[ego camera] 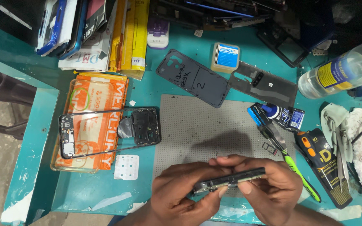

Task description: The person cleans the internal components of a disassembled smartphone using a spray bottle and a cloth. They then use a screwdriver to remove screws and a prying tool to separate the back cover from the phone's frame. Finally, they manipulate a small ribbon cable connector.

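Both hands hold a thin dark phone body (231,180) edge-on above the near edge of a grey work mat (197,125). My left hand (181,194) grips its left end from below, thumb on the lower edge. My right hand (269,188) pinches its right end, fingers over the top. A black phone mid-frame (145,125) with an open rectangle lies to the left, resting on an orange packet (97,121).
Two dark grey back covers (193,79) (269,83) lie behind the mat. A small yellow-and-blue box (225,56), clear bottle (344,69), green-handled brush (294,163), tweezers (340,155) and glue tube (281,115) sit to the right. Stacked phones and packets (89,29) crowd the back left.
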